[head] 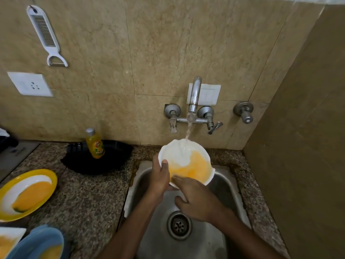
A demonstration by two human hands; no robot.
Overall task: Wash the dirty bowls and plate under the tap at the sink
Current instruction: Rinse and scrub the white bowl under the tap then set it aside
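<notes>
A white bowl [183,156] smeared with orange residue is tilted under the running tap [194,94], above the steel sink [220,238]. Water from the tap lands on the bowl's far inner side. My left hand [159,177] grips the bowl's left rim, thumb inside. My right hand [196,199] reaches in from below, fingertips touching the orange smear at the bowl's near edge. On the counter to the left lie a yellow-rimmed plate [28,191] with orange residue, a blue bowl [40,243] and a white dish [8,240], both soiled orange.
A black pan [112,161] with a yellow bottle [95,144] in front of it sits at the back of the granite counter [87,199]. A grater [43,30] and a socket [29,84] hang on the tiled wall. A side wall [302,146] closes the right.
</notes>
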